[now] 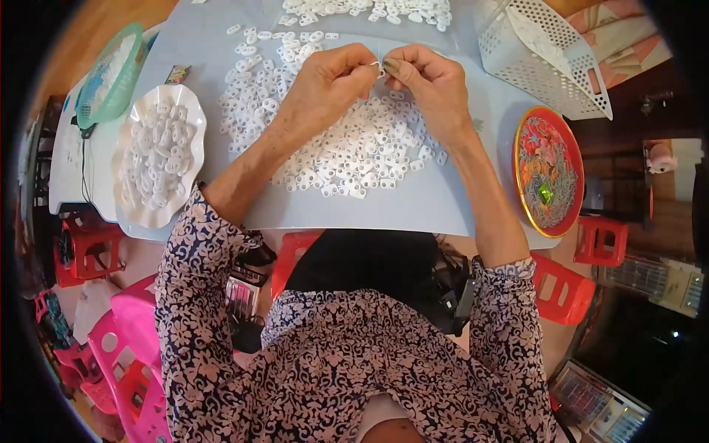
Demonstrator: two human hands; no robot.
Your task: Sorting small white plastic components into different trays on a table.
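Observation:
Above a heap of small white plastic pieces with holes (354, 151), my two hands meet at the far side of the table. My left hand (336, 81) is closed, thumb and forefinger pinched on a small white piece (376, 65). Fingertips of my right hand (434, 87) press together against the same piece from the other side. Most of that piece is hidden by the fingers, and its exact shape cannot be made out. To the left stands a white scalloped dish (127, 199) with more of the white pieces. On the right a red round tray (577, 159) holds many small grey metal-looking parts.
A white perforated basket (509, 55) stands at the back right. At the back left are a green basket (114, 100) and a small wrapped packet (178, 74). More white pieces (369, 9) lie at the far edge. Pink chairs (122, 354) and red stools (565, 288) surround the grey table (354, 214).

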